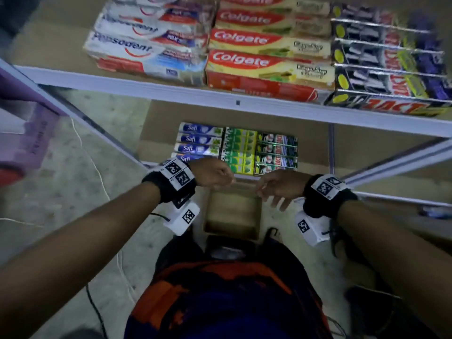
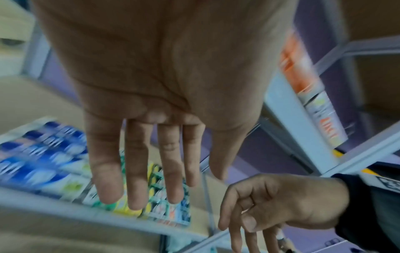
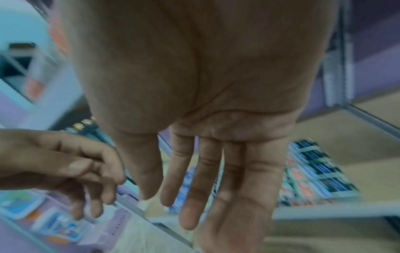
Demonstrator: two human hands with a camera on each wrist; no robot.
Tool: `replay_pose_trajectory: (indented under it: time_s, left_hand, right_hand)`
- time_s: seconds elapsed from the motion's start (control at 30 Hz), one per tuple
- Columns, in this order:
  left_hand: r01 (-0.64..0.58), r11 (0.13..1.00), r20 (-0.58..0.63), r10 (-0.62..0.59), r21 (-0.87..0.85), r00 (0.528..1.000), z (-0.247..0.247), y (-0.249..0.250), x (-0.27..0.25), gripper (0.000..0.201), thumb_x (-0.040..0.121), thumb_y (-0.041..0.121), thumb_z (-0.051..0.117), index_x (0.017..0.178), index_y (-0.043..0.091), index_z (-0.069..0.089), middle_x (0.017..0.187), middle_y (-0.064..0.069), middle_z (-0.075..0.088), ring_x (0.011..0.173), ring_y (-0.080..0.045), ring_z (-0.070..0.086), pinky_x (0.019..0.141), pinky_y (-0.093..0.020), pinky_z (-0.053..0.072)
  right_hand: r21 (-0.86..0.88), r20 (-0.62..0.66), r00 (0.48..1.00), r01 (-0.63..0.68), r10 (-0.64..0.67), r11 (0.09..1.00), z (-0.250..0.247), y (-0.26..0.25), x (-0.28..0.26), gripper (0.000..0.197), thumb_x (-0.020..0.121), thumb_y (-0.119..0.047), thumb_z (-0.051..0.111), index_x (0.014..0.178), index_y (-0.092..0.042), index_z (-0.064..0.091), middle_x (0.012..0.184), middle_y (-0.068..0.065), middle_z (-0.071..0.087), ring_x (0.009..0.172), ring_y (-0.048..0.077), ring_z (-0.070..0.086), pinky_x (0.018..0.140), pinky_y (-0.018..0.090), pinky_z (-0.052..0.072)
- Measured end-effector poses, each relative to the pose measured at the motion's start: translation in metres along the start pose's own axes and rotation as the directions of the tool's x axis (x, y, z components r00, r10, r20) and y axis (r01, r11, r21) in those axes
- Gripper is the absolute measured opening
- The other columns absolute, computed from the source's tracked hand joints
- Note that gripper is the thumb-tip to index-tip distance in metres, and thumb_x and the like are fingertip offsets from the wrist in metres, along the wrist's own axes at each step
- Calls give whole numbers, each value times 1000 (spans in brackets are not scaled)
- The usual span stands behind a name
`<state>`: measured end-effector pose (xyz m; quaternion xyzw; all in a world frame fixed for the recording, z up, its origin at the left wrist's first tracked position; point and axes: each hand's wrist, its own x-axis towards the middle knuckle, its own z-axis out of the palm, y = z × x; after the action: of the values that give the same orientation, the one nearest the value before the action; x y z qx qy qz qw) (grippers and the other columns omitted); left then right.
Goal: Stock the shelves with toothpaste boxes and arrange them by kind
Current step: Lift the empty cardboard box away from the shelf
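Both hands are held out in front of the lower shelf (image 1: 244,178), close to each other but not touching. The left hand (image 1: 211,176) is seen from the wrist view with its fingers (image 2: 134,164) straight and a little apart. Nothing is held and nothing is touched by it. The right hand (image 1: 278,185) is also loose, with its fingers (image 3: 205,172) long and relaxed. Nothing is held by it either.

On the upper shelf (image 1: 146,83), three rows of big toothpaste boxes are laid side by side. Four white Pepsodent boxes (image 1: 146,53) can be counted on the left. Four red and yellow Colgate boxes (image 1: 269,67) are in the middle. At least four dark Zact boxes (image 1: 391,79) are on the right; the row is cut off at the edge.

On the lower shelf, three rows of small boxes are set touching each other. Four blue Safi boxes (image 1: 198,140) are on the left, the nearest partly hidden by the left wrist. Green boxes (image 1: 238,150) are in the middle; their number cannot be told. Four small dark boxes (image 1: 276,151) are on the right.

An open cardboard box (image 1: 232,214) is seen on the floor below the hands.
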<state>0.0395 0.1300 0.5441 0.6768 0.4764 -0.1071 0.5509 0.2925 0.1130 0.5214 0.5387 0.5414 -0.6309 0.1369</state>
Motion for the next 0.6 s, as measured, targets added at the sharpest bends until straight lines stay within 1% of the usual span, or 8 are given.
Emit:
replay_pose_trajectory:
  time_s: [0.1,0.17,0.23,0.27,0.37,0.43,0.53,0.6]
  left_hand:
    - [170,983,34,-168,-64,985,41,-37,32,17,94,43,59,92,27,66,85,15,65,69,3,59,51,-7,43]
    - [284,945,39,-281,-160,959,68,-64,52,21,92,41,63,98,21,69,92,7,70,73,-8,64,60,-17,53]
    - [379,886,60,-377,-267,924,93,-88,67,22,89,37,66,99,18,70,95,1,72,77,-18,68,73,-32,57]
    - [411,865,81,-406,-287,910,104,-99,76,22,88,36,67,100,18,70,93,1,73,79,-20,69,74,-34,58]
    - [454,848,150,-429,-273,891,128,-135,110,27,88,36,68,106,17,69,93,1,72,75,-17,69,54,-23,54]
    - [470,846,139,-449,-251,883,147,-165,141,28,93,33,65,113,14,67,102,-2,71,77,-18,68,48,-19,47]
    - [494,845,14,-502,-206,865,175,-214,185,33,95,22,61,124,7,63,120,-13,67,105,-30,66,69,-24,49]
    - [509,847,21,-512,-153,859,189,-248,210,34,97,32,59,125,13,63,125,-9,64,109,-31,62,88,-32,51]
  right_hand:
    - [81,20,990,-140,139,987,27,43,28,24,95,-30,62,112,-13,65,119,13,66,90,29,68,82,46,60]
    - [184,28,979,-202,201,962,46,66,42,28,95,-32,62,116,-13,65,120,13,66,93,30,67,81,42,60]
    - [279,32,968,-247,249,928,61,87,56,30,96,-31,62,118,-11,63,119,15,66,96,33,66,90,46,57]
    - [329,31,961,-270,275,905,68,98,64,32,96,-30,63,120,-9,63,118,15,66,98,35,66,94,49,55]
    - [458,-5,940,-301,341,837,82,132,104,31,92,-30,69,115,-9,64,111,13,68,104,36,66,97,51,52]
    - [563,-35,926,-293,376,773,92,157,140,23,91,-25,70,106,-8,63,102,15,65,90,33,64,96,48,52]
    - [715,-61,894,-271,444,645,107,195,192,14,91,-19,70,88,-9,61,86,13,60,70,26,57,74,42,54]
    - [738,-94,879,-253,467,625,116,220,228,16,91,-19,69,82,-11,59,85,13,58,69,25,56,73,43,54]
